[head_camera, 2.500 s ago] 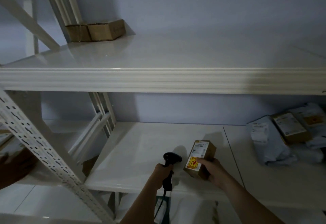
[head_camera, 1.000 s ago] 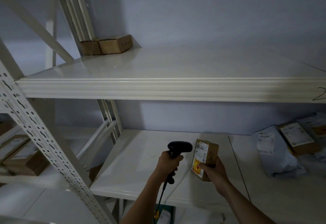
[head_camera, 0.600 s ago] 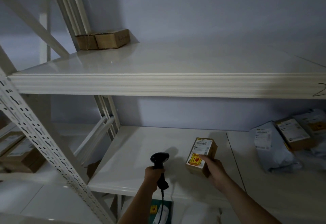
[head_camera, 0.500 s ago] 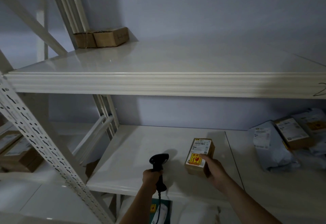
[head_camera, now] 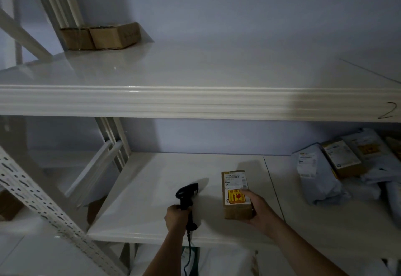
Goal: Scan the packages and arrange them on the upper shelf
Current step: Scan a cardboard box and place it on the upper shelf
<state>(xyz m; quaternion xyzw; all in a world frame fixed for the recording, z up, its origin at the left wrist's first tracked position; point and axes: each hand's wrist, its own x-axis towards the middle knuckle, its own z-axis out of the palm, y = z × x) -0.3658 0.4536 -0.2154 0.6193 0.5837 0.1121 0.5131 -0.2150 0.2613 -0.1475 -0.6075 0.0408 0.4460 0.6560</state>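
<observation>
Left hand: the left hand (head_camera: 176, 214) is curling its fingers round the grip of a black barcode scanner (head_camera: 187, 195), whose head is pointing up and to the right.
Right hand: the right hand (head_camera: 259, 209) is gripping a small brown package (head_camera: 236, 195), thumb lying across the yellow label on its top face, fingers wrapping its right side.
Package: it is sitting just right of the scanner, over the front of the lower shelf (head_camera: 152, 199), label facing up.
Upper shelf: the upper shelf (head_camera: 195, 102) is carrying two cardboard boxes (head_camera: 102, 37) in its back left corner.
Waiting parcels: a heap of grey mailers and boxes (head_camera: 338, 167) is lying at the right of the lower shelf, well apart from both hands.
</observation>
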